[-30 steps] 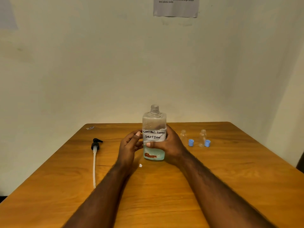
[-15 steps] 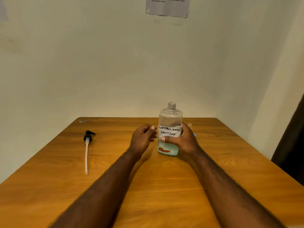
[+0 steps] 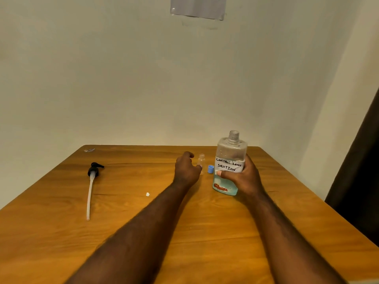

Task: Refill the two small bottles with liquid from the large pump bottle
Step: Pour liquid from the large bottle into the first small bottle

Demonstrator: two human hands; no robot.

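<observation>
My right hand [image 3: 244, 178] is wrapped round the uncapped contact lens solution bottle [image 3: 230, 158], held near upright right of centre frame, thumb across its label. My left hand [image 3: 187, 170] is just left of it, fingers curled, thumb tip at a small clear bottle [image 3: 201, 160]; I cannot tell whether it grips. A blue cap [image 3: 210, 169] lies between the bottles on the wooden table [image 3: 133, 218], the pump head with tube [image 3: 92, 174] far left.

Plain corner with a wooden worktop [image 3: 205, 232]
Cream walls [image 3: 102, 78] meet behind the orange-brown top; a paper sheet [image 3: 198, 7] hangs high on the back wall, a dark panel [image 3: 361, 171] at right.
</observation>
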